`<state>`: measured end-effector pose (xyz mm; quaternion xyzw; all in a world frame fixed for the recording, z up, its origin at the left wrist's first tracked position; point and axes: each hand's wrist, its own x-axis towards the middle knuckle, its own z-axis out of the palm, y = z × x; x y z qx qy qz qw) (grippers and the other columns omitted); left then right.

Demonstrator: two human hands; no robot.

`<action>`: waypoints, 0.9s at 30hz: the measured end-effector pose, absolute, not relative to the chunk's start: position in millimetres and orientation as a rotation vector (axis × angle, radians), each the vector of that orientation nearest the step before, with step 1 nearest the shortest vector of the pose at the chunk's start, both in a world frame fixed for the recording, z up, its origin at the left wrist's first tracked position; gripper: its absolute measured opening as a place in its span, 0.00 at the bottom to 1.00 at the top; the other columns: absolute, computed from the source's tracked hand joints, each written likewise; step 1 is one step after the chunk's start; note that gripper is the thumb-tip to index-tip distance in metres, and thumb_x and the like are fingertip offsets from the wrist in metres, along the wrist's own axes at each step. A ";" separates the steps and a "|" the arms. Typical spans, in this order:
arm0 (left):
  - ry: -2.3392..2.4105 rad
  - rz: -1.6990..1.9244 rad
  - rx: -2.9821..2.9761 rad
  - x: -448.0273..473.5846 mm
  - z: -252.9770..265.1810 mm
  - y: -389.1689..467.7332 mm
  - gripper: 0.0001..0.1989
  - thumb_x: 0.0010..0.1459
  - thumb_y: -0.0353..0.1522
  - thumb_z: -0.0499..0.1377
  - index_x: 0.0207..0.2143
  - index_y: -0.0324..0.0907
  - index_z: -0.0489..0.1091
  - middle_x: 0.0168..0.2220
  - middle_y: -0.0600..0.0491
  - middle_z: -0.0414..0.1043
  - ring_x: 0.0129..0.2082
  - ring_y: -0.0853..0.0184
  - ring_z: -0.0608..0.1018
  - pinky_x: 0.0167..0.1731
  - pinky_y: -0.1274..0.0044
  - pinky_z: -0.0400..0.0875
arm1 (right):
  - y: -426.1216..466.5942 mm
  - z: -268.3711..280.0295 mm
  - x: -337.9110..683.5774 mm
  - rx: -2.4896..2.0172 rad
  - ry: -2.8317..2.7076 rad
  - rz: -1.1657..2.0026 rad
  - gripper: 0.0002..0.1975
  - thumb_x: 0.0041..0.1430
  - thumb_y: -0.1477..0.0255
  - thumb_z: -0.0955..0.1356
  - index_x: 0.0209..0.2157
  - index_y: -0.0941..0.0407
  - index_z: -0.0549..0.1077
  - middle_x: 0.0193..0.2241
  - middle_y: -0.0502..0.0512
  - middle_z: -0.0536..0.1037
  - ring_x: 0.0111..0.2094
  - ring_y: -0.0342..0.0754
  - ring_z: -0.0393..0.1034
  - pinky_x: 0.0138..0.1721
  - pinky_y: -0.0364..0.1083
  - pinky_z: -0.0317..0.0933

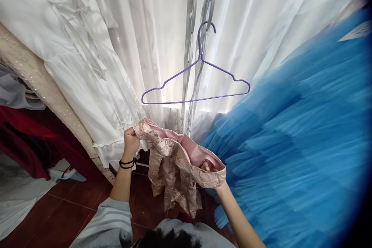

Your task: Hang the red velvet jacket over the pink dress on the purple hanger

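A pink and gold patterned brocade garment (174,154) with a smooth pink lining hangs between my hands, its opening facing up. My left hand (131,140) is closed on its far left edge, with dark bands around the wrist. At the right end, my right hand (207,166) shows partly inside the opening, with curled fingers against the lining. The garment's band covers the rest of that hand. Above the garment, a purple hanger (200,60) hangs by its hook from a metal rail and carries nothing.
White dresses (84,66) hang at the left, beside a sparkly beige fabric (55,93) and dark red clothing (26,139). Layered blue tulle (290,131) fills the right side. White curtains (162,27) stand behind the metal rail (190,42). Below is a red tiled floor (69,217).
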<state>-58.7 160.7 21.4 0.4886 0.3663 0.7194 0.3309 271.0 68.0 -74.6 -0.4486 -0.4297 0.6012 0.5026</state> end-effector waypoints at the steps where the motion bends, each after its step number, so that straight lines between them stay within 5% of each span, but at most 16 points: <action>1: 0.944 1.912 1.249 -55.6 26.6 159.7 0.14 0.34 0.30 0.74 0.27 0.39 0.79 0.32 0.50 0.81 0.41 0.58 0.82 0.49 0.67 0.77 | 66.9 -67.9 268.1 -1.003 -0.935 1.495 0.24 0.45 0.46 0.68 0.17 0.51 0.62 0.13 0.49 0.58 0.16 0.46 0.57 0.19 0.48 0.60; 5: 0.942 2.051 1.178 -51.9 45.0 162.3 0.15 0.36 0.33 0.73 0.30 0.39 0.79 0.33 0.50 0.81 0.42 0.59 0.82 0.52 0.67 0.75 | 63.5 -39.0 266.2 -0.646 -0.406 1.514 0.15 0.45 0.57 0.75 0.30 0.50 0.72 0.27 0.48 0.72 0.24 0.40 0.63 0.26 0.42 0.66; 10: 1.002 2.260 1.355 -61.0 93.7 180.9 0.17 0.42 0.35 0.71 0.37 0.39 0.80 0.40 0.49 0.81 0.47 0.58 0.81 0.51 0.69 0.76 | 67.0 -3.9 268.7 -0.632 -0.355 1.497 0.19 0.37 0.66 0.79 0.35 0.47 0.78 0.29 0.45 0.76 0.20 0.36 0.61 0.16 0.34 0.57; 13: 1.012 2.267 1.490 -59.3 128.6 192.3 0.20 0.43 0.37 0.72 0.40 0.39 0.80 0.44 0.48 0.81 0.47 0.58 0.81 0.50 0.70 0.77 | 66.7 17.2 269.9 -0.687 -0.407 1.238 0.20 0.33 0.67 0.80 0.34 0.49 0.79 0.35 0.48 0.80 0.27 0.40 0.72 0.21 0.36 0.64; 18: 0.965 2.004 1.726 -34.3 159.0 200.3 0.18 0.42 0.35 0.73 0.36 0.35 0.80 0.36 0.49 0.81 0.39 0.62 0.82 0.44 0.71 0.79 | 77.4 38.0 276.6 -0.735 -0.552 0.713 0.21 0.41 0.69 0.77 0.41 0.53 0.80 0.45 0.55 0.81 0.41 0.48 0.77 0.34 0.40 0.72; 22: 0.948 1.902 1.632 -18.5 161.4 204.1 0.22 0.39 0.37 0.75 0.34 0.30 0.78 0.28 0.53 0.79 0.31 0.68 0.79 0.41 0.71 0.79 | 108.0 36.2 303.7 -0.758 -0.679 0.413 0.17 0.43 0.73 0.74 0.39 0.56 0.80 0.40 0.53 0.82 0.43 0.47 0.76 0.48 0.45 0.70; 27: 1.044 1.892 1.608 -12.3 167.6 208.9 0.23 0.39 0.39 0.75 0.31 0.28 0.77 0.19 0.59 0.71 0.22 0.76 0.67 0.25 0.80 0.70 | 157.9 49.1 358.4 -0.887 -0.702 0.127 0.09 0.42 0.71 0.71 0.28 0.59 0.77 0.27 0.50 0.79 0.33 0.46 0.73 0.41 0.47 0.70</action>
